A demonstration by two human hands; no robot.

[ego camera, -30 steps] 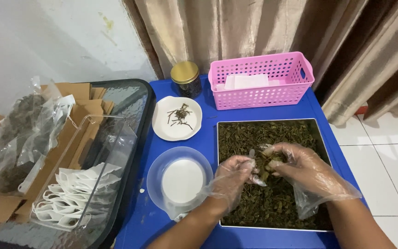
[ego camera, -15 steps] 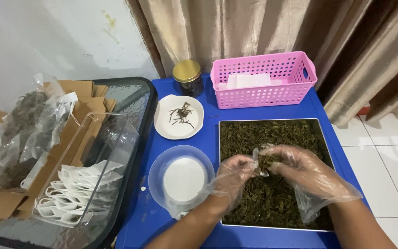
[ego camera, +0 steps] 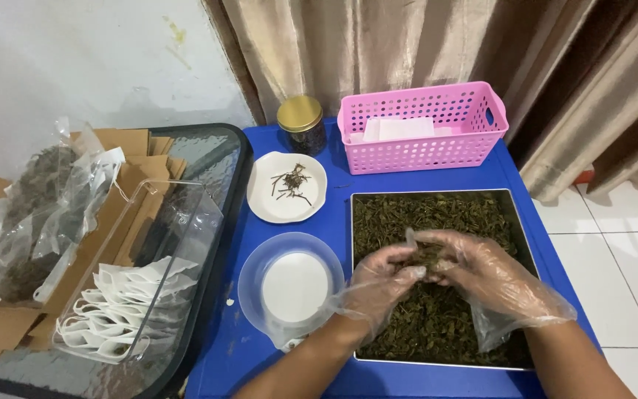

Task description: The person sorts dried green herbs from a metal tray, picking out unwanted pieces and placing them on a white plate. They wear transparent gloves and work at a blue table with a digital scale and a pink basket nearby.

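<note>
A square metal tray [ego camera: 357,222] full of dark green dried leaves [ego camera: 437,214] lies on the blue table [ego camera: 334,185]. Both my hands wear loose clear plastic gloves and meet over the middle of the tray. My left hand [ego camera: 385,277] and my right hand [ego camera: 474,266] pinch a small clump of leaves between their fingertips. Left of the tray stands a clear plastic bowl [ego camera: 289,284] with a white inside. Behind it a white plate [ego camera: 287,186] holds a few dark stems.
A pink perforated basket [ego camera: 422,129] with white paper stands at the back, a gold-lidded dark jar [ego camera: 301,123] beside it. On the glass side table [ego camera: 208,159] sit a clear box of white filter bags [ego camera: 123,303], cardboard pieces and a plastic bag of dried leaves [ego camera: 31,214]. Curtains hang behind.
Both hands have drawn closer together over the tray's middle and shifted slightly toward me, fingertips now bunched on a clump of leaves.
</note>
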